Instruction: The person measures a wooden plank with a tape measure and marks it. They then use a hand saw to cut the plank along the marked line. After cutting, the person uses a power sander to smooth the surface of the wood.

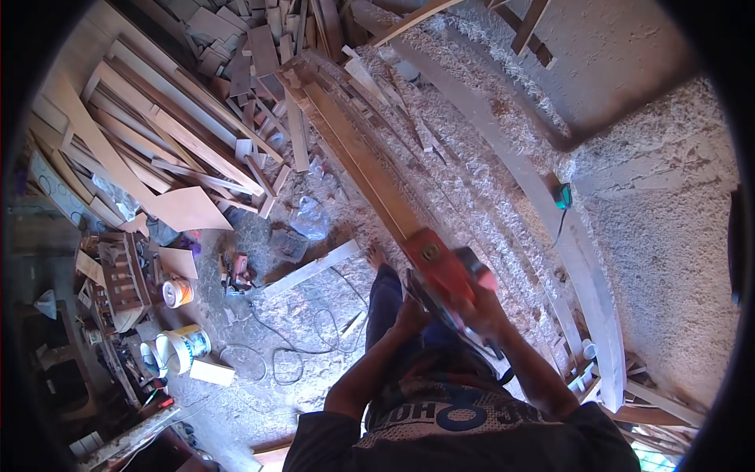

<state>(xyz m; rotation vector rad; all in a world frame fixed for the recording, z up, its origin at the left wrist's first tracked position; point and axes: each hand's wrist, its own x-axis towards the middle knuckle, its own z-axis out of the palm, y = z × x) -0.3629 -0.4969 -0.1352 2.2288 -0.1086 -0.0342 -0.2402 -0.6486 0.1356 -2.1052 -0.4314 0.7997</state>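
Note:
A red power planer (437, 266) rests on a long, narrow wooden board (358, 169) that runs away from me toward the upper left. My right hand (483, 311) is wrapped round the rear of the planer, slightly blurred. Close against the planer's left side is my left hand (410, 316), its fingers curled by a dark edge; what they grip is partly hidden. Beneath the planer, the board's near end is covered by the tool and my hands.
Wood shavings cover the floor and wall edge on the right, with a long curved plank (582, 275) and a green tape measure (562, 197) on it. Stacked boards (169, 118) fill the upper left. A cord (295, 350), buckets (189, 346) and another red tool (238, 271) lie left.

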